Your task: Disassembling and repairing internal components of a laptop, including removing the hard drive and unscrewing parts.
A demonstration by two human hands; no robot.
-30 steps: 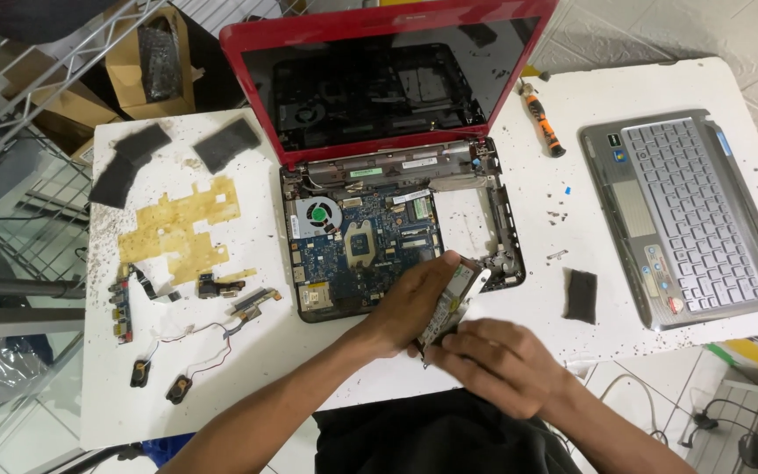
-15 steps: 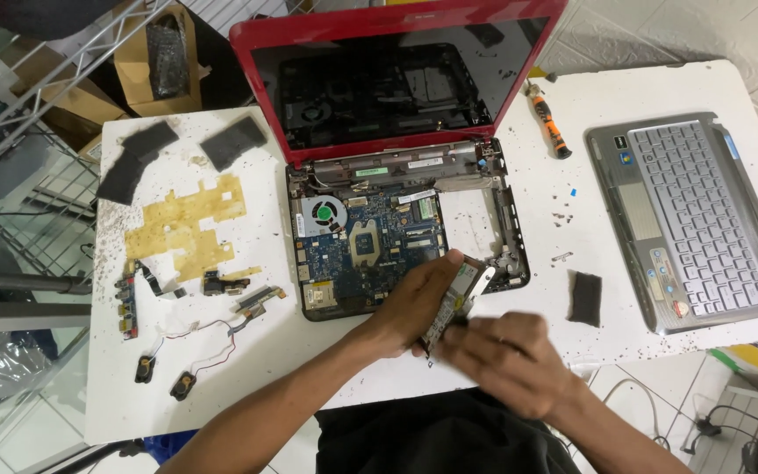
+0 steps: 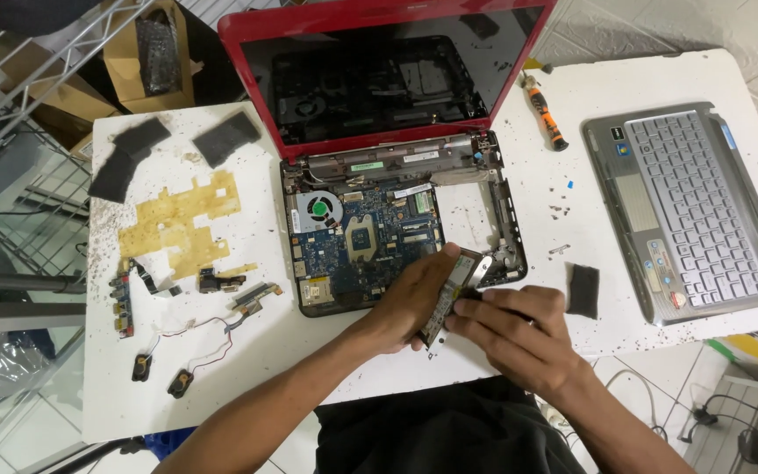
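A red laptop [image 3: 379, 61] lies open on the white table [image 3: 247, 369], its base stripped so the blue circuit board [image 3: 361, 237] and round fan [image 3: 319, 209] show. At the base's front right corner my left hand [image 3: 414, 298] grips a flat metal drive in its bracket [image 3: 451, 290], held on edge and tilted. My right hand [image 3: 515, 338] touches the drive's lower end with its fingertips, and I cannot see whether it holds a small tool.
The removed silver keyboard panel [image 3: 690, 211] lies at right, an orange-handled screwdriver [image 3: 544, 112] near the lid. A dark pad [image 3: 582, 290] sits beside my right hand. Yellow film [image 3: 177, 219], dark foam pieces [image 3: 225, 136], small boards and wired speakers [image 3: 160, 373] lie at left.
Both hands and the drive have stayed at the base's front right corner, with only small shifts of the fingers. The camera view has drifted slightly.
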